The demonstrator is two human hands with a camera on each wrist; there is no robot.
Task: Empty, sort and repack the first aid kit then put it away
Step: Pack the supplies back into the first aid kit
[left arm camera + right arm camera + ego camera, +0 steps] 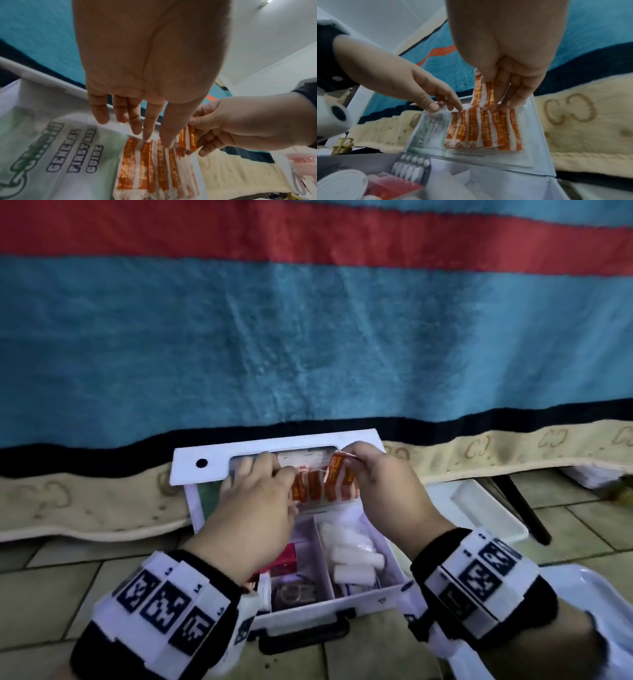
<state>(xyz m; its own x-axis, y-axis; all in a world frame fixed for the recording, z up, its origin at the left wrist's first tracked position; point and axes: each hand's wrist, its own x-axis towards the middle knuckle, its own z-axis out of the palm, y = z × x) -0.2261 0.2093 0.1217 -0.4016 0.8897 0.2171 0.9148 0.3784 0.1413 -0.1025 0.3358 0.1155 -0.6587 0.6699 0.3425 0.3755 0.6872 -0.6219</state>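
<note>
Head view shows a white first aid kit (387,590) lying open on the tiled floor (51,587), low in the middle of the frame, with its lid (191,474) standing up against a blue and red blanket (308,337). Both hands reach to the lid. Right hand (380,474) pinches a small bunch of orange and white plaster strips (483,93) between thumb and fingers, just above the clear pocket (530,135) inside the lid. More plaster strips (488,129) sit in that pocket, next to a paper that says "GENERAL FIRST AID GUIDE" (72,150). Left hand (260,494) has its fingers (135,119) nearly straight and a little spread, with the tips touching the top edge of the pocket. In the bottom part of the kit, white bandage rolls (356,563) lie in the right compartment and a pink box (284,559) lies in the left one. A white tray (493,508) sits on the floor to the right of the kit.
</note>
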